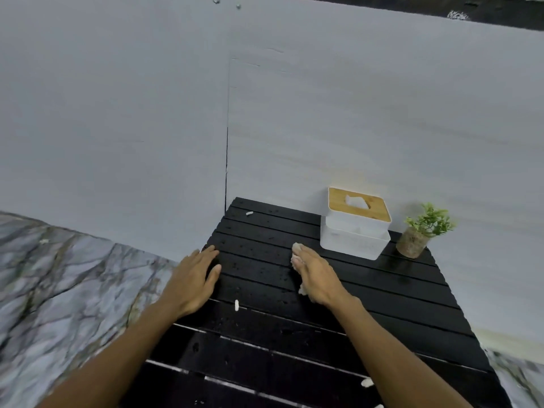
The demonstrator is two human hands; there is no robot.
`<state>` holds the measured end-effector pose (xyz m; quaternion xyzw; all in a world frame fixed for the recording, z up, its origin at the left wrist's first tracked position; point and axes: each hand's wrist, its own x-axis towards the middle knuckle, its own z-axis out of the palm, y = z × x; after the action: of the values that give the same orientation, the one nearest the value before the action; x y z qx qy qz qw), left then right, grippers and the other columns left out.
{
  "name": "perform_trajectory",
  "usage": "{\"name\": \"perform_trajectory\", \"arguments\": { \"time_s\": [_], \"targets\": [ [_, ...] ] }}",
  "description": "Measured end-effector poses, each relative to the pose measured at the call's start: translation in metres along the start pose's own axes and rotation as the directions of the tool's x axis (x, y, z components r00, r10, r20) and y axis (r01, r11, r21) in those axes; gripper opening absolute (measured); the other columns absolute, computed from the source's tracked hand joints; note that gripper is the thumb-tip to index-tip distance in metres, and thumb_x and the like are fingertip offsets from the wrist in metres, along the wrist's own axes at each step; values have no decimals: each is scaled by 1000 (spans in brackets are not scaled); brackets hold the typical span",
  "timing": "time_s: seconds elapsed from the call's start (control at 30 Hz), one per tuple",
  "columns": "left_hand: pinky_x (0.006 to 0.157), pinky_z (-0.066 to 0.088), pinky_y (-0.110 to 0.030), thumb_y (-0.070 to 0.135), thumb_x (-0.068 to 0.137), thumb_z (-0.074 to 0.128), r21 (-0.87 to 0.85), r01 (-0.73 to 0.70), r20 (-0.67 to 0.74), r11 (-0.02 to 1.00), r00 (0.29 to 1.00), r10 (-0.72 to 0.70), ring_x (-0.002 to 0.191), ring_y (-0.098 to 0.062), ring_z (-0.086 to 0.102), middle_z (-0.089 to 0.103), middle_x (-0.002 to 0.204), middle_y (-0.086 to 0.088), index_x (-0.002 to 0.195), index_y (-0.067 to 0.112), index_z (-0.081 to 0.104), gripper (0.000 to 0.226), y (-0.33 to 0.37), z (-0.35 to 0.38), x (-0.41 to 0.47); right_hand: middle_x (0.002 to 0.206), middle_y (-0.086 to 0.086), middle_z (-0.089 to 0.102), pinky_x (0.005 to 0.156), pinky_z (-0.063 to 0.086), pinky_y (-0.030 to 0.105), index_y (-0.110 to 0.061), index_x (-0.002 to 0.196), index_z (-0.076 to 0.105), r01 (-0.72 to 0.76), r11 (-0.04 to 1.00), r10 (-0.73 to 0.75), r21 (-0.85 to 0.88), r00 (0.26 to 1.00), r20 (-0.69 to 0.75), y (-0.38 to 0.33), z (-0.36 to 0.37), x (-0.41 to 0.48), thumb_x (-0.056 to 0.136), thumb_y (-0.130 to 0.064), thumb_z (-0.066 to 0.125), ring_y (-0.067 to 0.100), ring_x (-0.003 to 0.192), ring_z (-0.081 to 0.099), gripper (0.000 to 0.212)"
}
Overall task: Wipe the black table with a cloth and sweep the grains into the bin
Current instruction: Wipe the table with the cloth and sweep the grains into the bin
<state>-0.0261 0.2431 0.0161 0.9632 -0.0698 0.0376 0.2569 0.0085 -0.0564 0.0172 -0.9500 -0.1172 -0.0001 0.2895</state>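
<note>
Head view: wiping is judged under way. What seems a white cloth [296, 249] is pressed onto the black slatted table [388, 307] under the right hand [316, 275], fingers straight; the left hand [191, 281] is laid flat, fingers apart. A grain [236, 305] lies left of the grip, so a leftward sweep is called for; no bin is seen.

Right hand [316, 278] on cloth [296, 248] (black table [382, 290])

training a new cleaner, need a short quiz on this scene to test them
1. True or false: the right hand presses a cloth onto the black table.
2. What stands just right of the tissue box? A potted plant; B bin; C cup.
3. Fill in: the left hand lies flat at the table's ___ edge.
Key: 1 true; 2 A; 3 left.
</note>
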Motion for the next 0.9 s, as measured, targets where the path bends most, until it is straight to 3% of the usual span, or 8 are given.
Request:
{"name": "perform_trajectory", "arguments": {
  "time_s": [0.17,0.3,0.43,0.53,0.63,0.7,0.8,0.9],
  "targets": [
    [119,7,-33,43,102,29,0,-30,-9,1000,999,30,148,-21,11,26,159,1,150,19,32,53,-3,11,1,150,-13,49,114,35,22,-22,144,53,270,957,-282,107,952,118,-11,3,-16,107,-34,43,-1,138,43,40],
    [120,9,-34,44,102,28,-8,-48,-28,999,998,48,148,-20,12,27,158,1,149,19,33,53,-6,14,7,117,2,74,85,59,36,-20,135,60,112,933,-86,342,992,-90,-17,-12,-16,108,-31,44,17,99,73,34],
    [118,7,-32,44,103,27,10,-53,-55,999,997,53,148,-20,14,28,158,0,149,17,34,53,-8,17,16,109,28,64,88,49,52,8,114,57,-33,978,88,208,961,-262,-12,-12,35,109,-28,39,41,95,63,40],
    [118,7,-31,46,102,24,30,-52,-67,998,996,54,148,-20,13,27,158,0,149,17,33,56,-7,20,22,97,17,61,86,47,53,1,89,58,-11,999,4,-31,976,-217,-8,7,65,102,-15,37,37,93,54,30],
    [119,7,-33,47,102,23,54,-39,-50,998,998,42,149,-21,9,24,160,0,151,17,29,58,-7,25,29,115,10,62,98,46,51,-7,108,59,114,990,-117,-84,992,-36,-14,12,69,107,-23,38,27,108,56,27],
    [119,7,-34,56,96,13,74,-37,-53,997,998,41,149,-23,9,23,160,-1,151,16,28,70,-6,27,31,146,0,54,116,37,33,-15,138,54,226,974,-222,-19,969,107,-22,12,56,108,-37,38,12,134,48,41],
    [119,5,-33,62,84,-2,117,-25,-44,993,999,31,149,-22,6,18,161,-1,152,17,24,86,-4,28,34,154,-11,43,109,33,8,-17,147,49,369,927,-374,69,894,245,-31,11,33,107,-34,42,-2,138,41,44],
    [118,2,-31,63,83,-4,133,-36,-31,990,999,40,150,-20,3,14,162,1,153,18,20,87,-3,27,37,142,-3,59,105,48,23,-14,136,61,315,933,-333,173,939,84,-33,7,28,107,-30,44,0,126,56,37]
  ]
}}
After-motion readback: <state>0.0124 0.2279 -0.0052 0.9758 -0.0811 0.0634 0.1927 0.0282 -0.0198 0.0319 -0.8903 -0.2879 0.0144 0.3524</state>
